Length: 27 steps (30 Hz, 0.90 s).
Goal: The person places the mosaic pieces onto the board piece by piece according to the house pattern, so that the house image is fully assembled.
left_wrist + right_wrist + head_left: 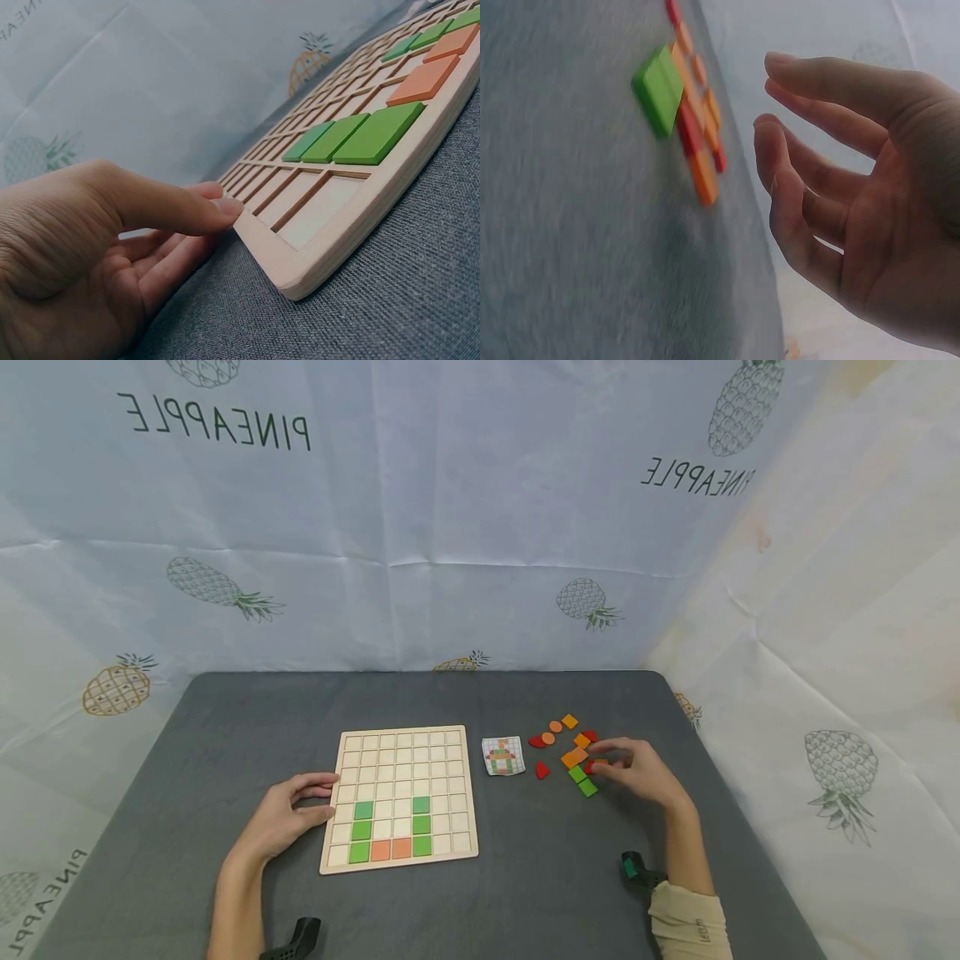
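Note:
A light wooden grid board (405,777) lies on the table with green squares (360,831) in two columns and orange squares (392,848) between their lower ends. At its left edge rests my left hand (283,814); the thumb and forefinger touch the rim, as the left wrist view shows too. My right hand (641,771) is over the right side of a loose group of pieces, fingers bent and apart, nothing between them. Light green pieces (660,90) lie closest to it, along with red and orange ones (703,178).
Between board and loose pieces lies a small pattern card (502,756) with a coloured grid figure. Orange discs (555,727) and red pieces (542,770) are scattered beside it. The dark grey table (525,877) meets a pineapple-print cloth (480,527) at the back.

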{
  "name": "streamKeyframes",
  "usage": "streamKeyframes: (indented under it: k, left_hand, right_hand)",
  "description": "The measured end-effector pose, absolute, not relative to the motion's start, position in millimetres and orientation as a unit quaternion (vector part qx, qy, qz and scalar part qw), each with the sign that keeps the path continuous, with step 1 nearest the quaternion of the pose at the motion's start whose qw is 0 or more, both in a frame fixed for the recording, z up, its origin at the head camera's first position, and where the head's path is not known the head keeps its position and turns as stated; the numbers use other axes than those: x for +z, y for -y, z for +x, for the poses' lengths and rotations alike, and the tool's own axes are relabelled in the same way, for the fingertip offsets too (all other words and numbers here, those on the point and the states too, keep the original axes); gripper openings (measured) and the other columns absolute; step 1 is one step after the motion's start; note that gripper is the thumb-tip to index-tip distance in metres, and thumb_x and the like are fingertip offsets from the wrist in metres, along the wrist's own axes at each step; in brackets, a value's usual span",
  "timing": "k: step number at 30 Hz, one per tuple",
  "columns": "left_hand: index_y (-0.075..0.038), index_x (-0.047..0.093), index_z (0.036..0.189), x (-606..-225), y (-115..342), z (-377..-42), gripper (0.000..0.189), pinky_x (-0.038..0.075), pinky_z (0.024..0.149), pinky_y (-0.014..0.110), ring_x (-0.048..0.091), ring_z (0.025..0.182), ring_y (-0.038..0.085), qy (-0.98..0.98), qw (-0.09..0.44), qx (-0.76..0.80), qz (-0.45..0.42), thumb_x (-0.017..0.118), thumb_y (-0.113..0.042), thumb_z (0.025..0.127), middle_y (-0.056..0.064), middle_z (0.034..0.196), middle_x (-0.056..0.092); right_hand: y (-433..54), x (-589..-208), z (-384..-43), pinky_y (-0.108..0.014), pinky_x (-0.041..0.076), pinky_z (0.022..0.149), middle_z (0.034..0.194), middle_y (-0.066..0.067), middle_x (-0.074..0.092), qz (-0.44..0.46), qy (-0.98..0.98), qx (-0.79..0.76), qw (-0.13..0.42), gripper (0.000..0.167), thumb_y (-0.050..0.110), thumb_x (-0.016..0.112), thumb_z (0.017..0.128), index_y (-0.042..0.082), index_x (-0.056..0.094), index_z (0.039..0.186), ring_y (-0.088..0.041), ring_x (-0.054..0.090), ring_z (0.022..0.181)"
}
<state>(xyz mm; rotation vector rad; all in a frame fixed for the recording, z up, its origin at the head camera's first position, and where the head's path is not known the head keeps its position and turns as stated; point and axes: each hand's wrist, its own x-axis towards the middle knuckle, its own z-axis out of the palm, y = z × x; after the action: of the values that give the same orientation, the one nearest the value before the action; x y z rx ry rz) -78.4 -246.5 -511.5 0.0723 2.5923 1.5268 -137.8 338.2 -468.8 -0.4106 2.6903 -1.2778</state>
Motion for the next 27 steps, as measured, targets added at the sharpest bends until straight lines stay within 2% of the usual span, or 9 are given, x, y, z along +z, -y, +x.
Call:
streamKeyframes:
  k: [4,8,16,22,27]
  left_hand:
    - [0.002,0.063,0.146,-512,247,-78,0.056,0.060,0.086,0.019,0.067,0.108,0.000,-0.859,0.066,0.507,0.023,0.082,-0.005,0.094,0.023,0.139,0.068]
    - [0.002,0.063,0.146,-512,247,-78,0.056,0.060,0.086,0.018,0.067,0.107,0.000,-0.860,0.067,0.506,0.023,0.082,-0.005,0.094,0.023,0.138,0.069]
    - [0.002,0.063,0.146,-510,246,-78,0.056,0.060,0.087,0.018,0.068,0.108,0.001,-0.861,0.071,0.504,0.019,0.081,-0.005,0.094,0.023,0.138,0.068]
    - [0.003,0.062,0.147,-510,247,-77,0.056,0.061,0.087,0.018,0.067,0.107,-0.003,-0.856,0.071,0.512,0.022,0.081,-0.004,0.094,0.024,0.140,0.067]
    - [0.003,0.063,0.147,-510,247,-78,0.056,0.061,0.087,0.018,0.067,0.108,-0.002,-0.855,0.067,0.513,0.025,0.081,-0.004,0.094,0.024,0.141,0.067]
  right_hand:
    - [-351,-476,-139,-0.025,0.043,0.050,0.137,-0.030,0.066,-0.129,-0.893,-0.426,0.065,0.035,0.012,0.079,0.100,0.000,0.073,0.132,-0.004,0.039,0.047]
    - [-360,-481,-141,-0.025,0.044,0.051,0.138,-0.031,0.066,-0.120,-0.897,-0.419,0.072,0.037,0.013,0.079,0.099,0.000,0.073,0.133,-0.005,0.045,0.049]
    - [-367,-487,-148,-0.025,0.042,0.051,0.125,-0.029,0.067,-0.097,-0.904,-0.404,0.101,0.039,0.014,0.081,0.098,0.001,0.074,0.134,-0.008,0.049,0.052]
    - [-370,-491,-153,-0.027,0.053,0.056,0.140,-0.034,0.062,-0.120,-0.903,-0.401,0.100,0.038,0.011,0.081,0.097,-0.001,0.074,0.133,-0.012,0.055,0.051]
    - [-372,-495,-157,-0.028,0.056,0.057,0.142,-0.034,0.061,-0.122,-0.901,-0.403,0.104,0.037,0.011,0.083,0.096,0.001,0.076,0.130,-0.012,0.056,0.050]
